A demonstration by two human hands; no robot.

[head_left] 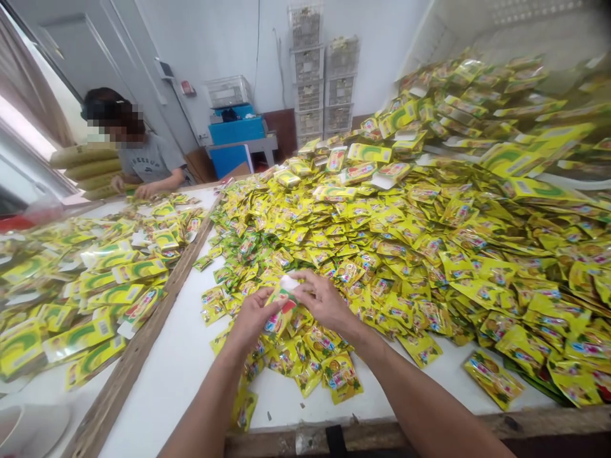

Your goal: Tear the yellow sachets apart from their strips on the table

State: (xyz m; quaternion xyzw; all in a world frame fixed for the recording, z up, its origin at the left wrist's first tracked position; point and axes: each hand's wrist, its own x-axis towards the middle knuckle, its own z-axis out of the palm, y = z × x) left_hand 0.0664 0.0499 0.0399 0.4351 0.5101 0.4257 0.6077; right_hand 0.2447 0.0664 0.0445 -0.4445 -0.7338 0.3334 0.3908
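A small yellow printed carton (286, 310) with a white end flap (288, 282) is held between my two hands, low over a heap of sachets. My left hand (255, 317) grips its near side with thumb and fingers. My right hand (327, 304) pinches the carton at its upper end, beside the white flap. Whether anything is inside the carton cannot be seen. Glossy yellow sachets (340, 375) with pink and blue print lie right below and around both hands. Greener sachets (245, 248) lie just beyond my left hand.
A wooden divider (143, 331) separates piled cartons (95, 280) at left. A large tipped crate (420, 38) spills cartons at right. A white cup (33, 426) stands near left. Across the table sits another person (153, 159), hands over packets. Stacked crates (308, 70) line the wall.
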